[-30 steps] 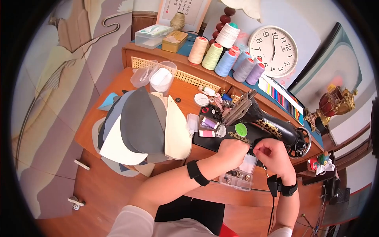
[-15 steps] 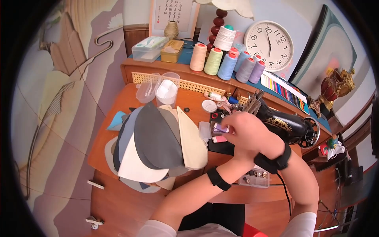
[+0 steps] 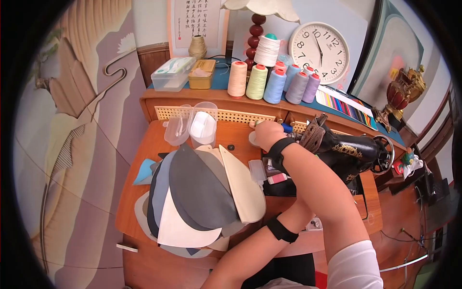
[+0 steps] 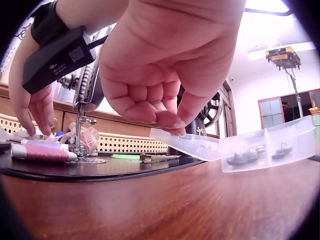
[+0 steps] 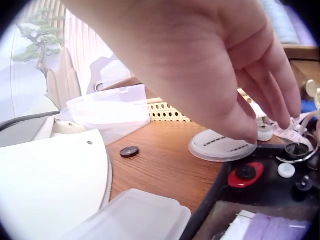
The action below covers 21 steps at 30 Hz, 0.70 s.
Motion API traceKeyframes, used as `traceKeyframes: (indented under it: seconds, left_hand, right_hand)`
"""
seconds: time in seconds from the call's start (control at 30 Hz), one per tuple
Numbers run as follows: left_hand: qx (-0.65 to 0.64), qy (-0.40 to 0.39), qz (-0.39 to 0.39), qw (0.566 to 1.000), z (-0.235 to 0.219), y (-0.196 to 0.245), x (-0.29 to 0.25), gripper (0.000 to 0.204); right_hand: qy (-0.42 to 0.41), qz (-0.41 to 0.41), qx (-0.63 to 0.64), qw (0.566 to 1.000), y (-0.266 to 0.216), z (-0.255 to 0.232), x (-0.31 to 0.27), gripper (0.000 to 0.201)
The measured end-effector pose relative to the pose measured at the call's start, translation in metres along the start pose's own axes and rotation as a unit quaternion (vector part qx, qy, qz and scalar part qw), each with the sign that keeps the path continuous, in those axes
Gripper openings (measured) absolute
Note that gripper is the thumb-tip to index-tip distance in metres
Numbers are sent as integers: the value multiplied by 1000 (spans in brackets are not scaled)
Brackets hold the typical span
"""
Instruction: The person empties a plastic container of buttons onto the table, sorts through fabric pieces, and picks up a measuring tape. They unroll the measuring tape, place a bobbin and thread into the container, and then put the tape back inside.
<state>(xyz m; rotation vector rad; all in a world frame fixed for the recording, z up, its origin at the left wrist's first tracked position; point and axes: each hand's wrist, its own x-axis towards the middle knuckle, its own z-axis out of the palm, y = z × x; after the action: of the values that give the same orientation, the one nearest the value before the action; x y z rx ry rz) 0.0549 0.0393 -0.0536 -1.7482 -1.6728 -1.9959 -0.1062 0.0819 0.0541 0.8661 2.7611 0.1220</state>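
Observation:
My right hand (image 3: pixel 267 135) reaches to the back of the table, fingers pointing down and apart. In the right wrist view it hangs over a round clear case (image 5: pixel 220 146) holding dark needle-like strips, its fingertips close to a small white-capped bottle (image 5: pixel 264 131). A purple thread spool (image 5: pixel 275 227) and a red piece with a black button (image 5: pixel 245 173) lie nearby. My left hand (image 4: pixel 165 65), hidden behind the right arm in the head view, has curled fingers with fingertips and thumb together, right by the open lid of a clear box of buttons (image 4: pixel 250 155). Nothing shows between them.
A black sewing machine (image 3: pixel 344 147) stands on the right. Curved fabric pieces (image 3: pixel 197 188) are stacked on the left, a clear container (image 3: pixel 203 126) behind them. Large thread cones (image 3: pixel 273 87) line the shelf. A black button (image 5: pixel 129 151) lies on the table.
My right hand has moved left and away from me, from beside the left hand to the small things at the back. The left hand has become hidden behind the right arm.

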Motion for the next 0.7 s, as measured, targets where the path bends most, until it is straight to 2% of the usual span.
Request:
traceKeyframes:
  seconds: [0.13,0.27,0.43,0.5,0.53,0.57,0.6,0.63,0.7]
  left_hand:
    - [2,-7,2,1000,-2,-2,-1,39]
    - [9,-10,7,1000,-2,-2,-2,40]
    - [31,-14,23,999,0,1,3,42]
    - [60,-18,32,998,1,0,6,43]
    - [78,-20,37,996,0,0,8,43]
    - [99,-25,44,994,-2,0,11,43]
    - [120,-32,51,991,-4,1,14,44]
    - [139,-43,56,988,-9,2,17,44]
    - [169,-81,56,981,-20,12,25,49]
  right_hand:
    - [-45,-37,-83,995,11,9,12,36]
    - [-43,-32,-82,995,13,13,19,36]
    - [71,-43,-35,996,11,19,16,23]
    - [59,-40,-23,997,4,12,12,22]
    - [84,-74,-40,993,2,5,2,22]
    - [126,-146,-37,980,-1,-23,-33,20]
    - [159,-177,-6,971,0,-39,-57,17]
    - [145,-208,-12,967,2,-57,-81,14]
    - [188,-250,77,947,23,-77,-132,9]
